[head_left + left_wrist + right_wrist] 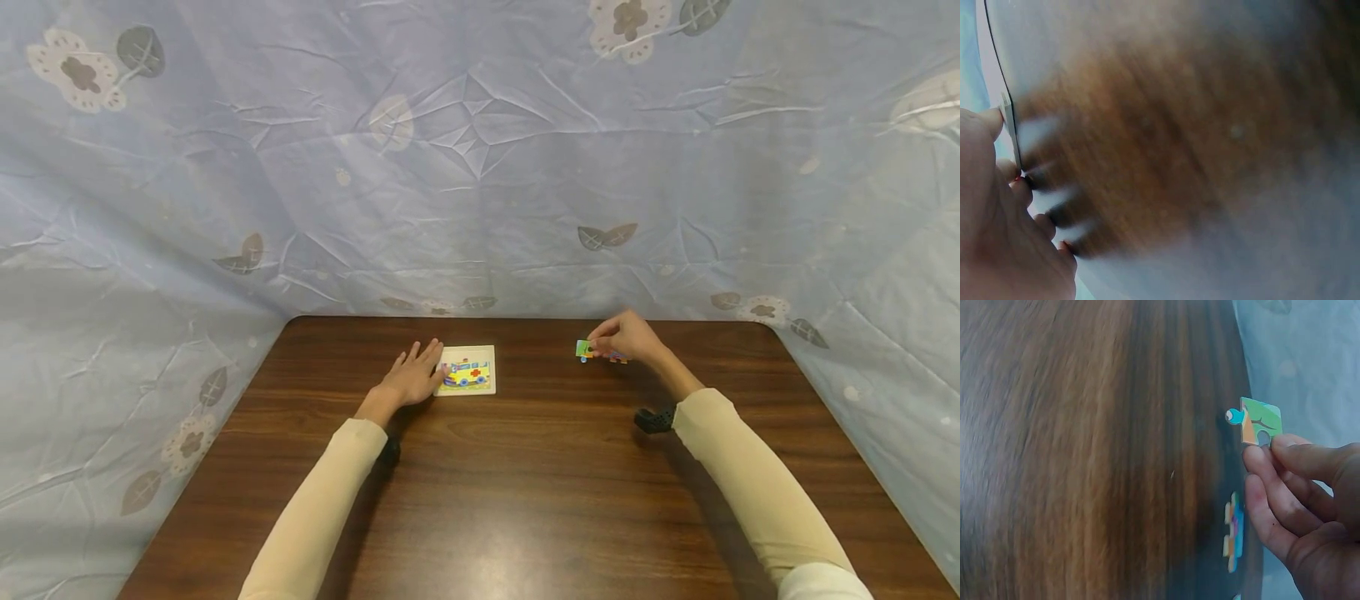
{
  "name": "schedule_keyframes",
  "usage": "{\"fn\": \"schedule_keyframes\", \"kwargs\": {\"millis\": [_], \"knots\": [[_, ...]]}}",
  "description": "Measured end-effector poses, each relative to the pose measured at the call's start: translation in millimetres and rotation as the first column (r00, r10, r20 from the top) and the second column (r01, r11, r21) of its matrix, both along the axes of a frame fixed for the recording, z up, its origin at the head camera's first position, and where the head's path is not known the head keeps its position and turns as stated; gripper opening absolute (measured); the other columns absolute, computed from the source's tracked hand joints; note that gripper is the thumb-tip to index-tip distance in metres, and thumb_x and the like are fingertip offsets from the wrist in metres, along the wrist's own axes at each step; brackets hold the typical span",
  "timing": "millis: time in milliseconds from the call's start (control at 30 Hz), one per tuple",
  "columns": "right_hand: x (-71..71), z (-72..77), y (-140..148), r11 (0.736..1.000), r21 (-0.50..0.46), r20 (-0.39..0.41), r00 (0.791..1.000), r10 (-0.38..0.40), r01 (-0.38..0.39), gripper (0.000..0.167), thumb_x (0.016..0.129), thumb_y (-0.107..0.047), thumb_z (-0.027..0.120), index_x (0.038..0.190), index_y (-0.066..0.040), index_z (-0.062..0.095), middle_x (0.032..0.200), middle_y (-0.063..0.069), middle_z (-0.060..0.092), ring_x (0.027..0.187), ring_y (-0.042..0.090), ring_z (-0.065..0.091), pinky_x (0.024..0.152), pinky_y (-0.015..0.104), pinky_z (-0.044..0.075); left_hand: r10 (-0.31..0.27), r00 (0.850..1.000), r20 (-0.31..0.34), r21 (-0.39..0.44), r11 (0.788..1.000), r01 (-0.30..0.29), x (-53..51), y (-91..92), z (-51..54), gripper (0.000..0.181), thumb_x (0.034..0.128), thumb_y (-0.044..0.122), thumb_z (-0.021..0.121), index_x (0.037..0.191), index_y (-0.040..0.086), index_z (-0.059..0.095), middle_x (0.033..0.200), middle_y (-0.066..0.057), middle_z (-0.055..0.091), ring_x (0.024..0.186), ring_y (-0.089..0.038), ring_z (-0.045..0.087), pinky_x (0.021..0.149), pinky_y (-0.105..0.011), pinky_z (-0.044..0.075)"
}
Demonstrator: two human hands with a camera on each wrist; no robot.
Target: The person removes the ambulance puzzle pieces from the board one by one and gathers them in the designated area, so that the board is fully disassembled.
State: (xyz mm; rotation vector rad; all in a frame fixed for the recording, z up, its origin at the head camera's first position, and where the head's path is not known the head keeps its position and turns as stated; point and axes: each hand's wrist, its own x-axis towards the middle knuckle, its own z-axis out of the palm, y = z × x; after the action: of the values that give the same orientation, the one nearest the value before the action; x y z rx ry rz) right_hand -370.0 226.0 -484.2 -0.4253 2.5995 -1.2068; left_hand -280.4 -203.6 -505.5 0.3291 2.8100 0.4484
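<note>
My left hand lies with fingers extended at the left edge of a pale jigsaw puzzle board, which bears a yellow ambulance picture. In the left wrist view, the thumb and fingertips touch near the board's thin edge. On the right, my right hand pinches a green and orange puzzle piece between thumb and fingers, above the table. Below that hand, other colourful puzzle pieces lie on the table, partly hidden by it in the head view.
The dark wooden table ends at the back against a hanging floral cloth, which also encloses both sides. A black wrist device sits under the right wrist.
</note>
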Motion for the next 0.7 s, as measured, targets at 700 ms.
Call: {"fn": "schedule_keyframes", "kwargs": {"millis": [700], "knots": [[-9.2,-9.4,-1,0.984,0.173,-0.029,0.999,0.037,-0.031,0.015,0.099,-0.007,0.069,0.1,0.002,0.081,0.076,0.012,0.074,0.055,0.014,0.059,0.049,0.023,0.047,0.012,1.0,0.006,0.004,1.0,-0.012,-1.4,-1.2,-4.1,0.07,0.1147,0.048,0.029,0.171,0.011,0.008,0.18,-0.009,0.002,0.166,-0.04,-0.002,0.135,-0.061,0.001]]}}
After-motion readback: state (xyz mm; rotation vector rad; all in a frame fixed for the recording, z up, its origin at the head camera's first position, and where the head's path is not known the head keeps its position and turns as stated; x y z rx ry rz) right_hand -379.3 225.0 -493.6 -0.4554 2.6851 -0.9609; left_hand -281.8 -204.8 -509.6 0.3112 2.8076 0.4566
